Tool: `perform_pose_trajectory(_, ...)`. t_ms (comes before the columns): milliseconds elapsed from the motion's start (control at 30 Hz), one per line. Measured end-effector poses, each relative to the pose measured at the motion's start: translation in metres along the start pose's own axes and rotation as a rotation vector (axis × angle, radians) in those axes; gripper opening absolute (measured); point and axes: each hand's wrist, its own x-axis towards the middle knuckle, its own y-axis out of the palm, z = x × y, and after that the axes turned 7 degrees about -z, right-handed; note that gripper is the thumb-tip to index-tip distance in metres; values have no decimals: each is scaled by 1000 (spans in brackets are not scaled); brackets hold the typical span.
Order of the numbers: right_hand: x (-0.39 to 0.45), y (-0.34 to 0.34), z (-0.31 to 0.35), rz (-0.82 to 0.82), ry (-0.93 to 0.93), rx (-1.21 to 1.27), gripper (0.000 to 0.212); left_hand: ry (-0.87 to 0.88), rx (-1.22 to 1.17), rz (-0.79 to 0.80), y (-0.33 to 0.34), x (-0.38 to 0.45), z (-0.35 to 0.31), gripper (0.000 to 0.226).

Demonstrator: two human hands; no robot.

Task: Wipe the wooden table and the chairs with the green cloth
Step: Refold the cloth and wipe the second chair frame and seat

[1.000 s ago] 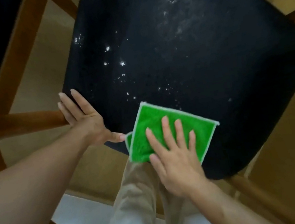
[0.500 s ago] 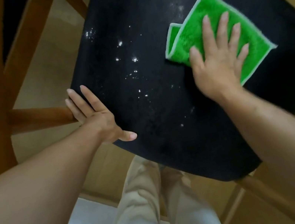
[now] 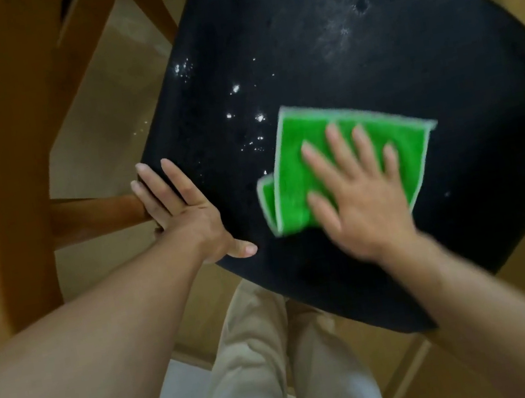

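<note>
Both hands lie flat: the right hand (image 3: 363, 196) presses the folded green cloth (image 3: 348, 158), soft and limp, best palmed flat, onto the black chair seat (image 3: 351, 55), while the left hand (image 3: 183, 212) braces its edge with straight fingers.

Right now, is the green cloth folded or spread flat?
Folded: the green cloth shows a second layer sticking out at its left edge, under the flat right hand.
</note>
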Motion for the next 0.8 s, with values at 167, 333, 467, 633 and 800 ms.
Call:
perform_pose_trajectory(167, 115, -27, -15, -129, 332, 135, 66, -20, 16, -15, 4, 3, -1, 166)
perform_pose_trajectory(333, 52, -10, 22, -18, 157, 42, 61, 3, -9, -4, 4, 1, 1, 167)
perform_pose_trajectory(467, -48, 19, 48, 105, -66, -13, 61, 15, -47, -83, 10, 3, 1, 158)
perform_pose_trajectory(633, -40, 20, 45, 114, -145, -28, 57, 4, -43, -92, 16, 10, 3, 140)
perform_pose_trajectory(800, 65, -6, 45, -1, -125, -52, 57, -17, -58, 13, 9, 12, 4, 170)
